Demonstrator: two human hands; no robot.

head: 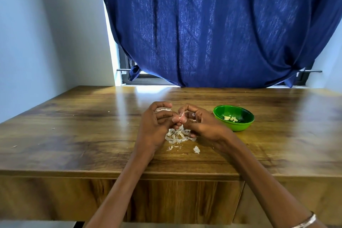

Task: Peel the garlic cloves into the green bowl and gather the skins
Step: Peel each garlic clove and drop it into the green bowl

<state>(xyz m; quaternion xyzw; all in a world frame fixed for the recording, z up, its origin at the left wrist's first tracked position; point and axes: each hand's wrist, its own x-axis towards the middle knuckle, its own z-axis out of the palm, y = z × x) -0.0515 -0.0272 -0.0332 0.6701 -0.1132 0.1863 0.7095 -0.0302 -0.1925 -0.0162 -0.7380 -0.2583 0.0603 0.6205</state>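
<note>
My left hand point(155, 126) and my right hand point(199, 124) meet above the middle of the wooden table point(74, 126). Between their fingertips they pinch one garlic clove point(181, 116) with pale skin curling off it. Right beneath the hands lies a heap of white garlic skins point(178, 136), and two loose scraps point(196, 149) lie nearer me. The green bowl point(240, 127) stands to the right of my right hand and holds a few peeled cloves point(230, 118). A pale mass behind my left fingers point(163, 110) is mostly hidden.
A dark blue curtain point(212, 33) hangs over the window behind the table's far edge. Tiny skin flecks point(13, 146) dot the table's left part. The table's front edge point(166, 173) runs just below my wrists.
</note>
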